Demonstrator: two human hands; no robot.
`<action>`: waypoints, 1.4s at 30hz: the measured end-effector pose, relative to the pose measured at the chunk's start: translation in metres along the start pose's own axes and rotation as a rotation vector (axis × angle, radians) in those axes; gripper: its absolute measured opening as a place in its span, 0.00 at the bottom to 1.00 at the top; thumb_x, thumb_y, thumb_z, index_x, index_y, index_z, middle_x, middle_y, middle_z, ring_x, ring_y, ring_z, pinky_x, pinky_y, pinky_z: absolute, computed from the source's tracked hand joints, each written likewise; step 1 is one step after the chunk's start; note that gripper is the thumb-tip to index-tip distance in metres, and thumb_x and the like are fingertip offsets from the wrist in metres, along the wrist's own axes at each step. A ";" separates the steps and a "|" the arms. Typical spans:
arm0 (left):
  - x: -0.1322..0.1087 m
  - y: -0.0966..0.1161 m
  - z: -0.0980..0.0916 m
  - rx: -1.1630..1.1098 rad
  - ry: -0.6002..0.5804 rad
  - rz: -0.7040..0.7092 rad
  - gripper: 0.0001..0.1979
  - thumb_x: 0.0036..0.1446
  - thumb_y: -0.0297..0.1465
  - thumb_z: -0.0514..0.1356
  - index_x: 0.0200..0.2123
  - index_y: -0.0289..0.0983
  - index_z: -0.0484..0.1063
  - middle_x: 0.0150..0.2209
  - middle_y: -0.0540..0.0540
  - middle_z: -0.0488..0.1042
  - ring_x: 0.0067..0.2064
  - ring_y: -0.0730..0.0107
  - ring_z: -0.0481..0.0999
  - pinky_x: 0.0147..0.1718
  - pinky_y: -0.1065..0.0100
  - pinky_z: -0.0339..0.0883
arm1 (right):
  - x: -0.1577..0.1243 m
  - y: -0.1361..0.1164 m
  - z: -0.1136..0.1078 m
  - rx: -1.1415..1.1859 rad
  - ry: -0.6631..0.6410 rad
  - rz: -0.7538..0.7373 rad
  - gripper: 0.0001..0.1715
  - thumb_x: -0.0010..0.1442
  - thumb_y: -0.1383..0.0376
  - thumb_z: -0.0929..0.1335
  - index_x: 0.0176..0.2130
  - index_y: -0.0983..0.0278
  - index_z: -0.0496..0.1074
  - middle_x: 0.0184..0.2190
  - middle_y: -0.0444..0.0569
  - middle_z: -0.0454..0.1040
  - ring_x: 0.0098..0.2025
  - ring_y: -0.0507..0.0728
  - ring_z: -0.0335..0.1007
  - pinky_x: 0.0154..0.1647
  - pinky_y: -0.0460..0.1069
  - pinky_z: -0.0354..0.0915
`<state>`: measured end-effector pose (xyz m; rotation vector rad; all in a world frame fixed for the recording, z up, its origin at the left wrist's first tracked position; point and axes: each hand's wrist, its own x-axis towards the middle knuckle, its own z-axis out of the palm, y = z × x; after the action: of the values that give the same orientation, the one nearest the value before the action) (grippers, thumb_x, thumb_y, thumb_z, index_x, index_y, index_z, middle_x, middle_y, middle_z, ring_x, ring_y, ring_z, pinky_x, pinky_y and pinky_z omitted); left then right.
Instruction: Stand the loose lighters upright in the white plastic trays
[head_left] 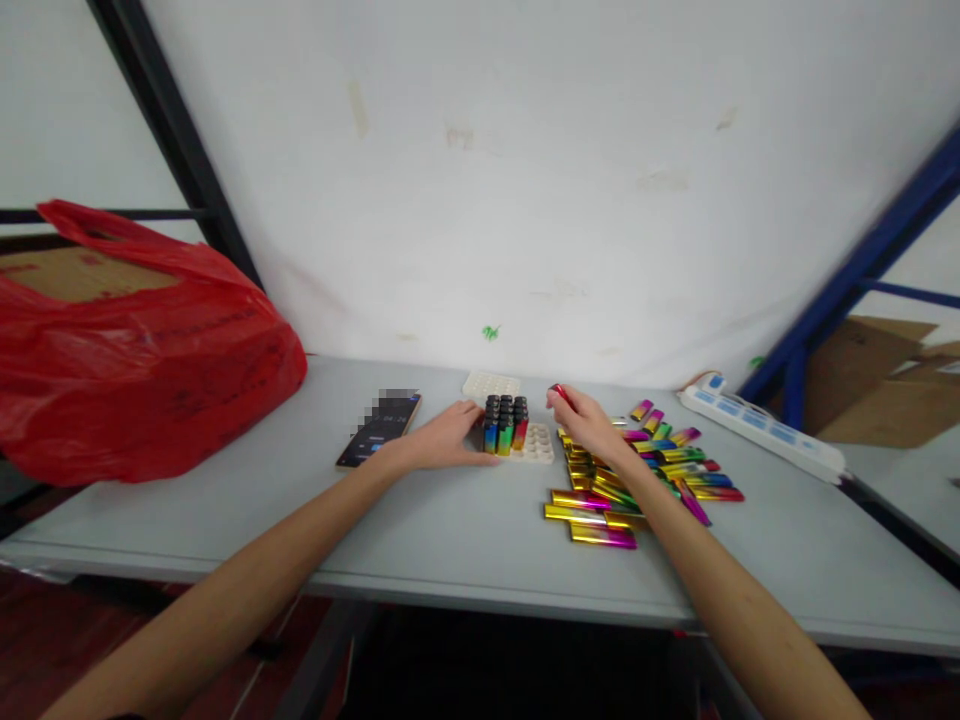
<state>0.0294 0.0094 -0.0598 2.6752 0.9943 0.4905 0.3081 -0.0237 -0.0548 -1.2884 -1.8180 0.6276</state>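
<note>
A white tray (pixel 537 445) with round sockets stands on the grey table (pixel 420 520), and several rainbow-coloured lighters (pixel 504 422) stand upright in its left part. My left hand (pixel 447 437) rests against the tray's left side, fingers curled round it. My right hand (pixel 581 418) hovers just right of the tray and pinches one red-tipped lighter (pixel 557 391) between its fingers. A loose pile of shiny multicoloured lighters (pixel 637 475) lies on the table under and right of that hand.
A second white tray (pixel 491 384) lies behind the first, near the wall. A phone (pixel 379 429) lies left of my left hand. A big red plastic bag (pixel 127 350) fills the table's left end. A white power strip (pixel 761 425) lies at the right.
</note>
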 end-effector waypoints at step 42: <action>0.000 -0.001 0.000 -0.017 -0.004 0.020 0.35 0.52 0.58 0.65 0.49 0.35 0.71 0.49 0.36 0.74 0.52 0.46 0.73 0.55 0.53 0.67 | -0.013 -0.036 -0.009 -0.312 -0.268 -0.182 0.26 0.69 0.48 0.64 0.27 0.63 0.70 0.23 0.45 0.76 0.26 0.53 0.67 0.29 0.47 0.56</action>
<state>0.0282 0.0102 -0.0605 2.6727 0.9583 0.4956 0.2988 -0.0494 -0.0263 -1.2617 -2.2964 0.4439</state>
